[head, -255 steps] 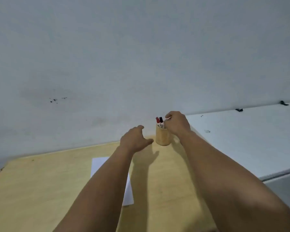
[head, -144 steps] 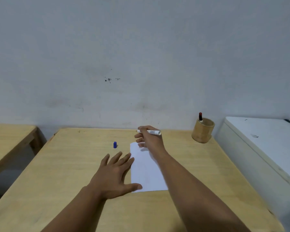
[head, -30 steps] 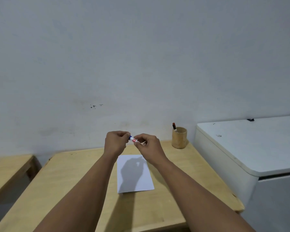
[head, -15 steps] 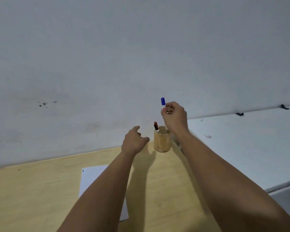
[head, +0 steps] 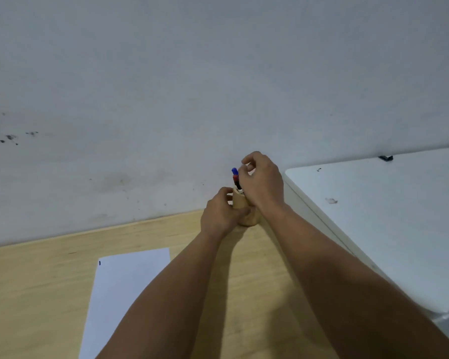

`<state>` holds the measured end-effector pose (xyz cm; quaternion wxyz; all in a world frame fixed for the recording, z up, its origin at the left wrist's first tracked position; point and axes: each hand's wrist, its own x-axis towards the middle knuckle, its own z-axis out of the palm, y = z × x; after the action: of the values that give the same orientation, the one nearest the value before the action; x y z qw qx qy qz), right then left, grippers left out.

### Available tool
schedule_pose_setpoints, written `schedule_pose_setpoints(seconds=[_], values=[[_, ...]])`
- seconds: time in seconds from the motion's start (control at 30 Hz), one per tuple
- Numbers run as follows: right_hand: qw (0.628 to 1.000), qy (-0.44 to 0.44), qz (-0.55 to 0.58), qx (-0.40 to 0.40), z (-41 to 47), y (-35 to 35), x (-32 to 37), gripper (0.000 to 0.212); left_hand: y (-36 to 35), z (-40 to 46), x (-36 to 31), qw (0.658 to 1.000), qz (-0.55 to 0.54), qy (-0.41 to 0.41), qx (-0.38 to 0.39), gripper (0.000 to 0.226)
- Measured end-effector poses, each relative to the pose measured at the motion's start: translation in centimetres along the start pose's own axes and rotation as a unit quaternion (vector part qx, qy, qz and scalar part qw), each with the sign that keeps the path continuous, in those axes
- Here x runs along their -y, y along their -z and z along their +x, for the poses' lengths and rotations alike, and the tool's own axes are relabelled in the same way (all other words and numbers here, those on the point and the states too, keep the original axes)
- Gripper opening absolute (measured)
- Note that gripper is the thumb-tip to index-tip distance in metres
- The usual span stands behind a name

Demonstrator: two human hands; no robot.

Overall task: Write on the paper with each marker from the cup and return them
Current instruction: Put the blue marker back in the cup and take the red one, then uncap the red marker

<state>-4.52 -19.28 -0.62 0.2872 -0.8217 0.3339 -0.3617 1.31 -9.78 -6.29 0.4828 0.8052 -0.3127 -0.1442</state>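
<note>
A wooden cup stands at the table's far edge, against the wall. My left hand grips its side. Above the rim, my right hand has its fingertips loosely on the barrel of the blue-capped marker, which stands in the cup. A red-capped marker stands in the cup right beside it, a little lower. The white paper lies on the table at lower left, partly under my left forearm, with a small blue mark at its top left corner.
The wooden table ends at a grey-white wall directly behind the cup. A white cabinet top stands flush against the table's right side, slightly higher than it.
My right hand has come down and the blue marker now stands inside the cup. My left hand has moved from beside the cup to grip it.
</note>
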Motion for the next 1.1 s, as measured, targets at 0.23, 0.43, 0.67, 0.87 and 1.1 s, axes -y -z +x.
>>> schedule_pose_setpoints(seconds=[0.23,0.43,0.67,0.87,1.1], values=[[0.994,-0.061,-0.073,0.051,-0.4,-0.6,0.1,0.022,-0.1,-0.4,-0.2,1.000,0.014,0.017,-0.005,0.066],[0.999,-0.033,-0.021,0.000,-0.1,0.5,1.4,0.016,0.5,-0.7,-0.6,1.000,0.020,0.018,0.013,0.081],[0.972,0.029,0.222,-0.066,0.5,5.3,6.2,0.016,4.4,-2.6,-1.7,0.999,0.033,0.000,0.004,0.058],[0.933,-0.106,0.312,0.146,-3.6,6.8,10.9,0.024,11.2,-6.7,-3.0,0.996,-0.017,-0.025,-0.083,0.032],[0.872,-0.076,0.229,0.426,-12.4,3.2,13.6,0.019,20.8,-14.2,0.4,0.984,-0.060,0.012,-0.165,0.049]])
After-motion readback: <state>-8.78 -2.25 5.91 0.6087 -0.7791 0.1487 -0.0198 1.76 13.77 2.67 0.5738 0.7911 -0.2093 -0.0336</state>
